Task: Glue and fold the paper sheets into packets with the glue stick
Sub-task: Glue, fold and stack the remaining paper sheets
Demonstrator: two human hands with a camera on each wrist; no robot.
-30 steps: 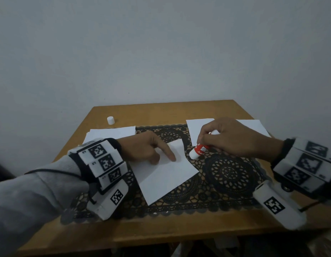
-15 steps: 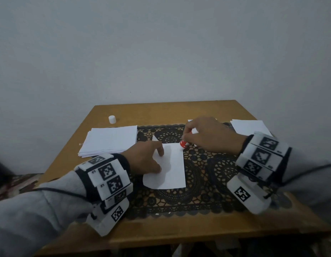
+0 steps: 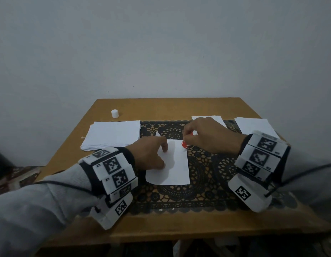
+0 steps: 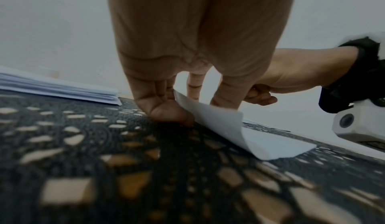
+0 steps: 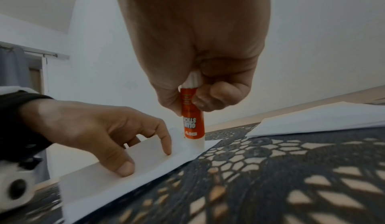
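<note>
My right hand (image 3: 203, 138) grips the glue stick (image 5: 192, 122) upright, tip down on the far right corner of the paper sheet (image 3: 176, 167); I judge the stroke runs toward me along that right edge, while my left hand (image 3: 148, 156) presses fingertips on the sheet's left side

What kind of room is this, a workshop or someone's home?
Probably a home: a small wooden table against a plain wall, a black lace mat on it, and a curtained doorway off to the side.
</note>
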